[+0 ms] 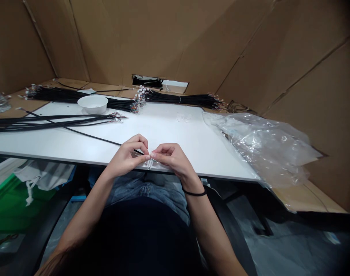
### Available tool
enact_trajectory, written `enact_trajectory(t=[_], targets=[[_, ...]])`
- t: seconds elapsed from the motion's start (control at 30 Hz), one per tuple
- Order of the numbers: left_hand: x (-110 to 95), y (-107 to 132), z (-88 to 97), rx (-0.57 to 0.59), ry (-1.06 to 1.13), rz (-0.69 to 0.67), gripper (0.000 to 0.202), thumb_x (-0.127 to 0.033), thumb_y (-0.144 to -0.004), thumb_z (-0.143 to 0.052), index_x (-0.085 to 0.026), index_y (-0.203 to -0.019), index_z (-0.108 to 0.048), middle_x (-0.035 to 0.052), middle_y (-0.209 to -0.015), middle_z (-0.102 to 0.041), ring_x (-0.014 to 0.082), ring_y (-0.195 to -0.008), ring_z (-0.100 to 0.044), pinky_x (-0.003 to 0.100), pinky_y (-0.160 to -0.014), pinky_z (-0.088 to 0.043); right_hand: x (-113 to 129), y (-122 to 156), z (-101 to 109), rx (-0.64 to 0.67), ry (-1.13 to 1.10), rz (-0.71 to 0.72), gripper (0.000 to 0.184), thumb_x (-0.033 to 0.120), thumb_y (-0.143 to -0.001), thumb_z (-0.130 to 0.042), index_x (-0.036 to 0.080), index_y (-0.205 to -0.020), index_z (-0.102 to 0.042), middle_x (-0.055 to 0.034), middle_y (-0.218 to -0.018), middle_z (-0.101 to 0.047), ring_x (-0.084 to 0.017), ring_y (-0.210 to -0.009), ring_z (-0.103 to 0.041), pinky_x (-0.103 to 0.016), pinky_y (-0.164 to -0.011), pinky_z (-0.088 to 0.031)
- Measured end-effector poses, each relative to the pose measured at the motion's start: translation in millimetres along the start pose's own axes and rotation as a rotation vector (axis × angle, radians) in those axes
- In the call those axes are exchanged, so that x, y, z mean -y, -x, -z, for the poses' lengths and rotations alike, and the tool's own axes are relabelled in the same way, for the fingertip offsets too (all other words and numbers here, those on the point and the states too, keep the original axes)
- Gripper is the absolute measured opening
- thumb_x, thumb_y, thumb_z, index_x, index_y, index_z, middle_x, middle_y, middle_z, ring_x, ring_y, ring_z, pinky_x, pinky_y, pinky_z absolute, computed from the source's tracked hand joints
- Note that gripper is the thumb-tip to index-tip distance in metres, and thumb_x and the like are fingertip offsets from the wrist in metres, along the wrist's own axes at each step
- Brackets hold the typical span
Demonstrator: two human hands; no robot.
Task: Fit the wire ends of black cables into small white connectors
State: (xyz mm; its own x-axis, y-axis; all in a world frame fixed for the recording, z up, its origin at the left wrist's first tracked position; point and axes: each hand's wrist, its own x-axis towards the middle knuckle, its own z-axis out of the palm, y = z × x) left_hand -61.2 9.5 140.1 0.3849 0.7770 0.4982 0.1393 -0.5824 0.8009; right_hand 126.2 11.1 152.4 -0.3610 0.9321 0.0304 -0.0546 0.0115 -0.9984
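Observation:
Near the front edge of the white board, my left hand (131, 156) is closed in a pinch on the end of a black cable (91, 135). The cable runs back to the left across the board. Fine loose wires (149, 164) hang from its end below my fingertips. My right hand (174, 158) meets the left at the fingertips, thumb and forefinger pinched together at the wires. What exactly sits between the right fingertips is too small to make out. A dark band circles the right wrist.
Bundles of black cables (60, 95) (180, 98) lie along the back of the white board (152, 126). A few cables (48, 122) lie at left. Nearby are a white bowl (93, 103), small clear pieces (183, 117) and a plastic bag (267, 142). Cardboard walls (169, 38) enclose the table.

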Motion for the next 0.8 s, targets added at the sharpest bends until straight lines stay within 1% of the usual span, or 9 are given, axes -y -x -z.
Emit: enact_trajectory(t=[0.1, 0.23, 0.33, 0.47, 0.53, 0.67, 0.8], targets=[[-0.5, 0.4, -0.5, 0.013, 0.012, 0.006, 0.021, -0.034, -0.084, -0.069, -0.017, -0.073, -0.064, 0.0043, -0.09, -0.053, 0.0173, -0.086, -0.054, 0.027, -0.071, -0.045, -0.2, -0.9, 0.5, -0.001, -0.012, -0.016, 0.034, 0.039, -0.055, -0.089, 0.013, -0.06, -0.067, 0.0039, -0.05, -0.051, -0.006, -0.047, -0.037, -0.022, -0.046, -0.025], [-0.7, 0.8, -0.8, 0.011, -0.011, -0.008, 0.023, -0.035, -0.084, -0.069, -0.017, -0.072, -0.064, 0.004, -0.089, -0.054, 0.017, -0.085, -0.054, 0.028, -0.072, -0.045, 0.0, -2.2, 0.8, 0.007, -0.017, -0.041, 0.034, 0.037, -0.051, -0.09, 0.013, -0.058, -0.067, 0.0026, -0.052, -0.055, -0.006, -0.048, -0.039, -0.022, -0.047, -0.025], [-0.4, 1.4, -0.8, 0.008, -0.022, -0.024, 0.021, -0.033, -0.085, -0.069, -0.017, -0.072, -0.064, 0.0036, -0.088, -0.055, 0.0168, -0.084, -0.055, 0.028, -0.075, -0.045, 1.7, -2.4, 1.0, 0.021, -0.003, -0.049, 0.034, 0.038, -0.052, -0.089, 0.013, -0.057, -0.066, 0.0035, -0.049, -0.052, -0.005, -0.046, -0.037, -0.022, -0.045, -0.023], [-0.3, 1.2, -1.6, -0.008, -0.007, -0.036, 0.014, -0.025, -0.084, -0.069, -0.017, -0.074, -0.064, 0.0024, -0.088, -0.055, 0.0154, -0.084, -0.055, 0.027, -0.076, -0.044, 4.0, -1.3, 2.2, 0.051, 0.001, -0.043, 0.035, 0.04, -0.056, -0.088, 0.013, -0.058, -0.066, 0.0066, -0.044, -0.045, -0.004, -0.043, -0.031, -0.022, -0.043, -0.018], [-1.0, 0.5, -2.3, -0.01, -0.011, -0.038, 0.013, -0.024, -0.084, -0.069, -0.017, -0.074, -0.065, 0.0023, -0.088, -0.054, 0.0151, -0.085, -0.055, 0.027, -0.076, -0.044, 3.5, -0.6, 3.3, 0.057, -0.008, -0.041, 0.035, 0.041, -0.058, -0.087, 0.013, -0.06, -0.066, 0.0075, -0.042, -0.041, -0.004, -0.041, -0.03, -0.021, -0.042, -0.016], [-3.3, 0.0, -3.9, -0.011, -0.043, -0.048, 0.011, -0.024, -0.085, -0.069, -0.017, -0.077, -0.066, 0.0032, -0.092, -0.056, 0.0153, -0.089, -0.056, 0.027, -0.081, -0.044, -0.4, 0.6, 5.3, 0.042, -0.026, -0.005, 0.034, 0.042, -0.062, -0.084, 0.012, -0.064, -0.068, 0.0074, -0.042, -0.041, -0.004, -0.041, -0.028, -0.021, -0.042, -0.015], [-3.9, 1.2, -5.0, -0.059, -0.058, -0.038, 0.01, -0.023, -0.081, -0.072, -0.017, -0.077, -0.067, 0.0038, -0.096, -0.056, 0.0156, -0.092, -0.058, 0.027, -0.082, -0.045, -3.4, 0.8, 5.6, 0.021, -0.033, 0.018, 0.033, 0.041, -0.063, -0.084, 0.012, -0.065, -0.069, 0.007, -0.043, -0.042, -0.004, -0.041, -0.028, -0.022, -0.042, -0.016]])
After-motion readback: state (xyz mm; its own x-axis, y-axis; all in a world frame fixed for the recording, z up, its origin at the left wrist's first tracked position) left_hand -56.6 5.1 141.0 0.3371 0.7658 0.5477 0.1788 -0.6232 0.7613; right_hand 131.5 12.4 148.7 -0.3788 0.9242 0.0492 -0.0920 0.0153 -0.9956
